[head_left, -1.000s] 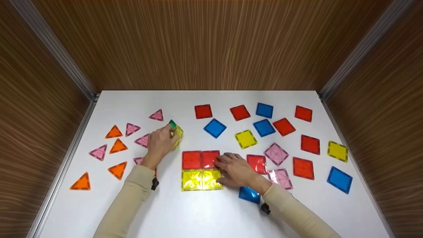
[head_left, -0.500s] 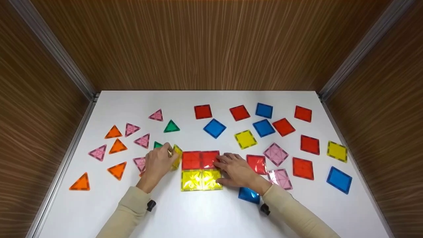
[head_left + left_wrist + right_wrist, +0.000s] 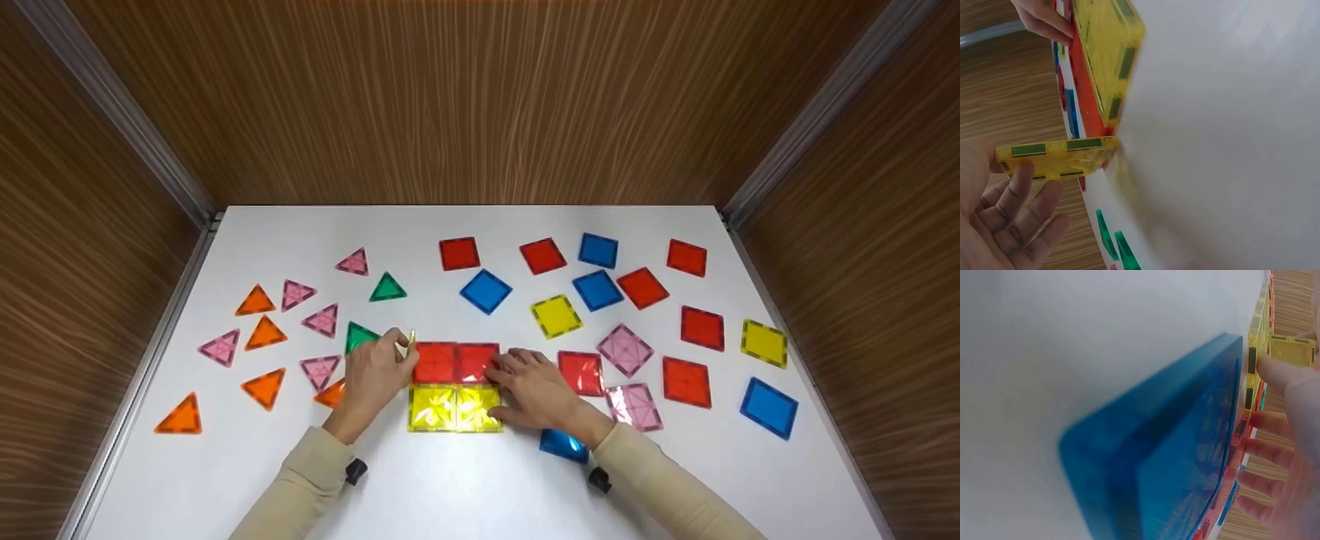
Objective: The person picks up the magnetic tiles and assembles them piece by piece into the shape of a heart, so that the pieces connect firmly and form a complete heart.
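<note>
In the head view, two red square magnetic tiles (image 3: 435, 363) lie above two yellow square tiles (image 3: 433, 411), edges together in a flat block. My left hand (image 3: 373, 379) pinches another yellow square tile (image 3: 1055, 154) between thumb and index finger. That tile stands upright, its lower edge at the left side of the block's upper left red tile. The other left fingers hang free in the left wrist view. On the block's right side my right hand (image 3: 541, 390) rests, its fingertips touching the red and yellow tiles. Part of a blue tile (image 3: 564, 444) shows beneath the right wrist.
Loose pink, orange and green triangles (image 3: 388, 287) lie at the left, some partly under the left hand. Several red, blue, yellow and pink squares (image 3: 626, 349) are scattered right and behind. Wood-patterned panels (image 3: 480, 105) border the white table (image 3: 450, 487).
My left hand has brought the yellow tile toward me to the block's left side and turned it upright. The green triangles have come into fuller view. My right hand has stayed in place.
</note>
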Demonstrator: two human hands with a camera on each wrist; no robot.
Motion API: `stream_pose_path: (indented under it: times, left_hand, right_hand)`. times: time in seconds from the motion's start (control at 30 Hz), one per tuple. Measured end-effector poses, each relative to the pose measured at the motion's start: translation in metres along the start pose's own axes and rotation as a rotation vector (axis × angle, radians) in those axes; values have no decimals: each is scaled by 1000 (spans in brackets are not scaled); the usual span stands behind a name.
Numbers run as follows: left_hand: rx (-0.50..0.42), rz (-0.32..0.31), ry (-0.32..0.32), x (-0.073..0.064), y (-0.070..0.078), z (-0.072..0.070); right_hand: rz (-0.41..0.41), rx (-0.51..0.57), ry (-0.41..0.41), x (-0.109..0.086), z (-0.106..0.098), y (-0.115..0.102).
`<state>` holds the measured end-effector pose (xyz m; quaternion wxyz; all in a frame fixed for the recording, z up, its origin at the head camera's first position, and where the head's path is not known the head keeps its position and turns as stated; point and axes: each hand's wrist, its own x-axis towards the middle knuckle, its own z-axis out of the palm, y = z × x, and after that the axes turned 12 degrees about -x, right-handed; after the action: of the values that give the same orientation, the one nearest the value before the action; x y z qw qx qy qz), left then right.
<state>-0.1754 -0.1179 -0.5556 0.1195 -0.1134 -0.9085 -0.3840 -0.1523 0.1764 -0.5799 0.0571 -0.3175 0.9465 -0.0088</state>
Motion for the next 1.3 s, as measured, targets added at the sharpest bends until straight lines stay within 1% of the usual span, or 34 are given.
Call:
stream_pose_path:
  times: [0.1,0.2,0.47,0.63,0.77,0.9,0.97,1.03,1.13,1.3]
  left_hand:
    - [-3,-18,-17,-2,4,-1]
    - [2,-11,-11,-3,4,0]
    - [-19,41,39,-3,-6,2]
    - [-24,55,49,-5,-10,3]
    - [-13,60,48,-6,-11,3]
    - [-9,49,46,-6,-12,2]
    - [-6,40,42,-6,-11,2]
    - [-5,36,38,-6,-11,2]
    - [-1,33,34,-6,-12,2]
    - [4,42,51,-7,-13,2]
  right_hand:
    - [11,-4,1,0,0,-2]
    - [17,-10,7,-1,0,-4]
    - [11,17,-5,-2,-2,-3]
    - [6,56,4,4,-5,5]
    - [57,113,55,19,-11,15]
    - [150,161,113,43,-23,28]
    - [198,175,127,55,-28,34]
    - [242,186,127,68,-32,40]
    - [295,190,98,85,-34,48]
    - [350,159,42,110,-30,59]
